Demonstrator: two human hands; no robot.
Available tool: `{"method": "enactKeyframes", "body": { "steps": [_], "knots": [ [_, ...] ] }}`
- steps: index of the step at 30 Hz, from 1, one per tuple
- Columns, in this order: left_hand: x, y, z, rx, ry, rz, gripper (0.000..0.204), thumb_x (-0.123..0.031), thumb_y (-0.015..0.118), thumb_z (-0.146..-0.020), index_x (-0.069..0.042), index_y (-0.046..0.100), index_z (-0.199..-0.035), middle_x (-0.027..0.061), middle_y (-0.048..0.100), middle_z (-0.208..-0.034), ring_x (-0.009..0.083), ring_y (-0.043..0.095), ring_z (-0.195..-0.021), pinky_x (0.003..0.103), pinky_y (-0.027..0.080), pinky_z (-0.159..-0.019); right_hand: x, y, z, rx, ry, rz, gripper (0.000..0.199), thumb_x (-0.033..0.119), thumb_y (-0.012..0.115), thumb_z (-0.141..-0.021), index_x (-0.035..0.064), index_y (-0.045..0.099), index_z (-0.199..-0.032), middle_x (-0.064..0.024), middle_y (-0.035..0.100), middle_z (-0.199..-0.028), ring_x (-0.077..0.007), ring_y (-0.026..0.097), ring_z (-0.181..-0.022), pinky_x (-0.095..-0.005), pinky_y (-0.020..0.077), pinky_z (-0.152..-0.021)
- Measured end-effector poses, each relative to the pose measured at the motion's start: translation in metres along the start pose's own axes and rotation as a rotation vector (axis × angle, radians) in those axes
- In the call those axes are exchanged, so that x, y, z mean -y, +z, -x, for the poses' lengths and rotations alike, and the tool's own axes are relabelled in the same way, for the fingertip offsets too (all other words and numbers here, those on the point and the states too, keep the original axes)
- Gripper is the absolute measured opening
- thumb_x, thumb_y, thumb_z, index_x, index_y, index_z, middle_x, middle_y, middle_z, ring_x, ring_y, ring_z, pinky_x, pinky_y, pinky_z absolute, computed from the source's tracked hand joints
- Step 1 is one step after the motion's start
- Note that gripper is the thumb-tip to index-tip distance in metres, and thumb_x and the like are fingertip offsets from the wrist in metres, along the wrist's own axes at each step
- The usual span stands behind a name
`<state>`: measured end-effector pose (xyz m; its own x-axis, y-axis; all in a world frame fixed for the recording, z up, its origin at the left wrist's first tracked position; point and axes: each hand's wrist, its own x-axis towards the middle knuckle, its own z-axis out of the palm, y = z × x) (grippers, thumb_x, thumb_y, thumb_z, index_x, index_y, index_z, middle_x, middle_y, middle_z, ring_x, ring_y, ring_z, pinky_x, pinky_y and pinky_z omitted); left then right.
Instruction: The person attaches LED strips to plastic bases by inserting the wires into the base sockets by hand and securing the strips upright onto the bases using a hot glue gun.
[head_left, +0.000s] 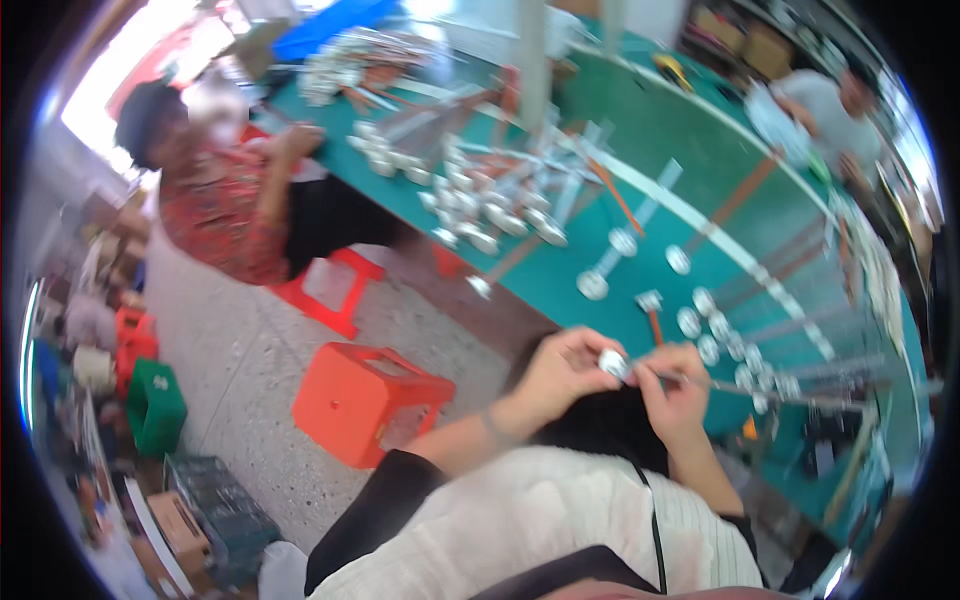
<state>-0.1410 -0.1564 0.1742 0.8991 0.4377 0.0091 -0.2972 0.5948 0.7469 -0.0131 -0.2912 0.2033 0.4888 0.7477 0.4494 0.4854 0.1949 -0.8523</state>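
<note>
In front of my lap, my left hand [566, 374] is closed around a small white round head [613, 363], pinched between thumb and fingers. My right hand [677, 388] is closed close beside it, in a pinch on a thin rod [745, 390] that stretches away to the right. Whether the rod joins the white head is too blurred to tell. Nearest to my hands on the green table lies a short orange-brown stick with a white end [650, 303]. Several similar white-headed pieces [740, 345] with long thin shafts lie to the right of it.
A large heap of white-headed pieces [490, 205] covers the table's far left. A post [533, 65] rises behind it. Orange stools [350, 405] stand at my left. One person [225, 200] sits at the left of the table, another [840, 115] is at the far right.
</note>
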Motion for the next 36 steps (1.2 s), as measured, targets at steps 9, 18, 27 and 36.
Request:
{"method": "enactKeyframes", "body": {
  "steps": [9, 18, 27, 36],
  "knots": [
    [-0.014, -0.018, -0.011, -0.022, 0.105, -0.049, 0.03, 0.006, 0.066, -0.082, -0.003, 0.055, -0.109, 0.0078, 0.064, -0.107, 0.017, 0.064, -0.098, 0.032, 0.053, -0.087, 0.001, -0.004, -0.016, 0.071, 0.29, -0.274, 0.04, -0.007, 0.068, -0.083, -0.0011, 0.051, -0.119, -0.0067, 0.061, -0.094, -0.0108, 0.062, -0.081, -0.0239, 0.0514, -0.073],
    [-0.111, -0.103, -0.108, -0.603, 0.69, -0.987, 0.033, -0.011, 0.079, -0.076, -0.004, 0.064, -0.105, 0.0068, 0.064, -0.093, 0.0177, 0.062, -0.086, 0.034, 0.051, -0.075, -0.014, -0.048, -0.014, -0.042, 0.285, 0.237, 0.029, 0.004, 0.07, -0.085, 0.0004, 0.061, -0.112, -0.0043, 0.063, -0.089, -0.0093, 0.061, -0.077, -0.0234, 0.0491, -0.07],
    [-0.069, -0.057, -0.116, -0.491, 0.95, -1.542, 0.033, -0.016, 0.079, -0.075, -0.008, 0.066, -0.105, 0.0096, 0.066, -0.1, 0.0294, 0.061, -0.095, 0.041, 0.045, -0.088, -0.045, -0.044, 0.011, -0.019, 0.236, 0.808, 0.033, 0.02, 0.076, -0.079, 0.0047, 0.062, -0.104, -0.0103, 0.062, -0.088, -0.0232, 0.063, -0.069, -0.035, 0.0507, -0.064],
    [-0.011, -0.01, -0.091, -0.099, 0.789, -1.466, 0.041, -0.014, 0.078, -0.074, -0.005, 0.061, -0.111, 0.0124, 0.063, -0.102, 0.0328, 0.058, -0.096, 0.041, 0.048, -0.081, -0.058, -0.035, 0.005, 0.035, 0.355, 0.831, 0.023, 0.012, 0.068, -0.078, 0.0077, 0.065, -0.1, -0.0069, 0.064, -0.081, -0.0264, 0.065, -0.073, -0.0399, 0.0507, -0.064]
  ]
}}
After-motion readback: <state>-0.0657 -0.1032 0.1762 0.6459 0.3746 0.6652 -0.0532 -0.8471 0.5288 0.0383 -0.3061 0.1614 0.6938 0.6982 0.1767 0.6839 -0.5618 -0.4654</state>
